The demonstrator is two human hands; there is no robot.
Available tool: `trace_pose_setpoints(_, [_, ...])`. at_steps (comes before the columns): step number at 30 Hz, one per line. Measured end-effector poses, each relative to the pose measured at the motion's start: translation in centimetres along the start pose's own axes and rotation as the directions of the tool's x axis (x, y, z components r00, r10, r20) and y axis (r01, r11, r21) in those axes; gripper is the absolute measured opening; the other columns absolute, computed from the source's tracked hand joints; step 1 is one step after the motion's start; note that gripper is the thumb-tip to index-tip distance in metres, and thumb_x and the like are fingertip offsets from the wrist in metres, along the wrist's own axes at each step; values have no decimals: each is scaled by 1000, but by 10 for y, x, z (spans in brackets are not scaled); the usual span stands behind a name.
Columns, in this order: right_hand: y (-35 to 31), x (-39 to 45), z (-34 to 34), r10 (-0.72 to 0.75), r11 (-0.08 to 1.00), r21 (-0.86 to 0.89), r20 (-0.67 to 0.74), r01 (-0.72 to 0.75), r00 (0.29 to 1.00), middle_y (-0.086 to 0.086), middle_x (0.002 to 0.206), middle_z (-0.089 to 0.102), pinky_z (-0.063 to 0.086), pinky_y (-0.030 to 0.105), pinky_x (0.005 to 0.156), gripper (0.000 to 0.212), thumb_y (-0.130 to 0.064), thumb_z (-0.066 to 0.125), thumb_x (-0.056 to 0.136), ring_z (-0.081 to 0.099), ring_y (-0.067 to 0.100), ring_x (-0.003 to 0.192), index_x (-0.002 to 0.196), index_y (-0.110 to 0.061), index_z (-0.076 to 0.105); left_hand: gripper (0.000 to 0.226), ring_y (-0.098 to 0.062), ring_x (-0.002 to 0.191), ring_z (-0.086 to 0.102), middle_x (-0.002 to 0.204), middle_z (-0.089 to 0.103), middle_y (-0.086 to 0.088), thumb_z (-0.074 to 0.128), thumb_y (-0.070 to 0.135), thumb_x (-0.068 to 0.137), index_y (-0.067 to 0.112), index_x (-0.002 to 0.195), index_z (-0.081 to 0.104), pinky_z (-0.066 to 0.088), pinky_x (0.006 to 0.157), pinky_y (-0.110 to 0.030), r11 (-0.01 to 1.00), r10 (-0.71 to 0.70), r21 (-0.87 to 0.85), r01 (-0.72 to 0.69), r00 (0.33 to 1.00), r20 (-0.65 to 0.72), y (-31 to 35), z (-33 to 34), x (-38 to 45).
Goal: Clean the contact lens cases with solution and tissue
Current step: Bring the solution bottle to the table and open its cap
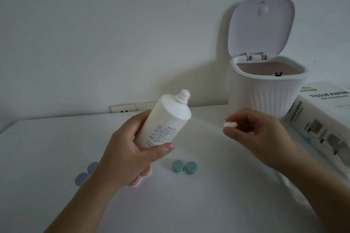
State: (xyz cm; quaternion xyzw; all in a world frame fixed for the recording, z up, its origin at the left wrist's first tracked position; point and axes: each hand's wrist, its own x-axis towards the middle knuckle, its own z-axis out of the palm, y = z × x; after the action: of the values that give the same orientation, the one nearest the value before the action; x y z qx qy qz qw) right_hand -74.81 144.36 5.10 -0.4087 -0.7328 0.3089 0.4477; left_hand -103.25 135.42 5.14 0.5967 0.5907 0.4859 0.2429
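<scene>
lying at lower left, purple lens case (85,173); pink case (141,178) mostly hidden under left hand (132,149), which grips uncapped solution bottle (166,122), tilted, centre frame; teal case (184,167) below; right hand (253,134) pinches white cap (230,124); open bin (265,92), tissue box (322,119) at right.

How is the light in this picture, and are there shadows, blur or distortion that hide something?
Head view: dim, soft, greyish light without glare; the white ribbed bin with raised lid throws a faint shadow left onto the wall; wide-angle bending curves the white table's far edge; the left hand hides part of the pink lens case; the white bottle's print is unreadable.
</scene>
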Motion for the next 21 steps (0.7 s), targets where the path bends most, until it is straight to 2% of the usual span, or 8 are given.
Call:
trace_pose_setpoints(1, [5, 0, 2, 4, 1000, -16, 1, -4, 1000, 2, 80, 71, 54, 26, 68, 19, -39, 79, 74, 65, 16, 69, 89, -31, 73, 58, -28, 55, 70, 100, 72, 18, 89, 45, 67, 52, 117, 61, 51, 36, -31, 1000, 3, 10, -3, 1000, -27, 0, 0, 1])
trace_pose_setpoints(4, [14, 0, 9, 2, 994, -113, 70, 6, 998, 4, 73, 66, 46, 15, 59, 16, -21, 83, 78, 59, 16, 64, 86, -29, 72, 49, -1, 84, 71, 99, 72, 26, 79, 56, 63, 53, 109, 61, 53, 54, -14, 997, 56, 57, -49, 992, -112, -6, -2, 4])
trace_pose_setpoints(7, [19, 1, 14, 39, 980, -197, 151, -9, 988, 2, 74, 66, 46, 19, 62, 19, -16, 81, 79, 59, 17, 65, 83, -31, 71, 47, -2, 91, 72, 102, 75, 18, 78, 55, 63, 46, 107, 64, 56, 73, -28, 997, -10, -80, -2, 988, -152, -11, -4, 8])
trace_pose_setpoints(9, [21, 1, 14, 53, 966, -260, 178, -5, 983, 0, 71, 65, 44, 17, 60, 18, -16, 80, 79, 56, 10, 61, 82, -32, 70, 45, -1, 83, 71, 100, 76, 14, 79, 53, 62, 44, 105, 66, 54, 62, -28, 988, -50, -155, 22, 982, -180, -11, -6, 10])
trace_pose_setpoints(11, [22, 1, 14, 66, 944, -329, 207, 6, 976, -1, 69, 63, 43, 14, 61, 16, -18, 77, 79, 53, 3, 59, 81, -32, 70, 39, 3, 65, 63, 93, 75, 14, 82, 47, 67, 42, 103, 67, 39, 41, -14, 982, -79, -187, 39, 974, -212, -11, -6, 11])
trace_pose_setpoints(14, [23, 1, 13, 83, 919, -394, 236, 17, 968, -1, 68, 62, 42, 13, 61, 15, -20, 76, 79, 52, 1, 59, 80, -33, 69, 31, 4, 59, 62, 91, 75, 14, 84, 31, 79, 36, 105, 67, 32, 35, -7, 971, -117, -233, 60, 964, -238, -12, -6, 14])
trace_pose_setpoints(18, [25, 4, 13, 76, 899, -437, 227, 32, 971, -5, 70, 60, 42, 13, 65, 16, -20, 74, 81, 54, 3, 65, 80, -35, 67, 32, 6, 76, 69, 98, 76, 16, 82, 25, 81, 32, 109, 67, 41, 42, -8, 969, -124, -238, 63, 960, -251, -14, -2, 18])
trace_pose_setpoints(21, [26, 5, 12, 75, 884, -466, 229, 42, 971, -8, 75, 58, 41, 10, 66, 19, -22, 73, 82, 54, 4, 66, 80, -39, 64, 36, 0, 90, 73, 102, 77, 16, 84, 22, 81, 30, 111, 67, 53, 67, -17, 972, -139, -219, 84, 958, -252, -19, -1, 22])
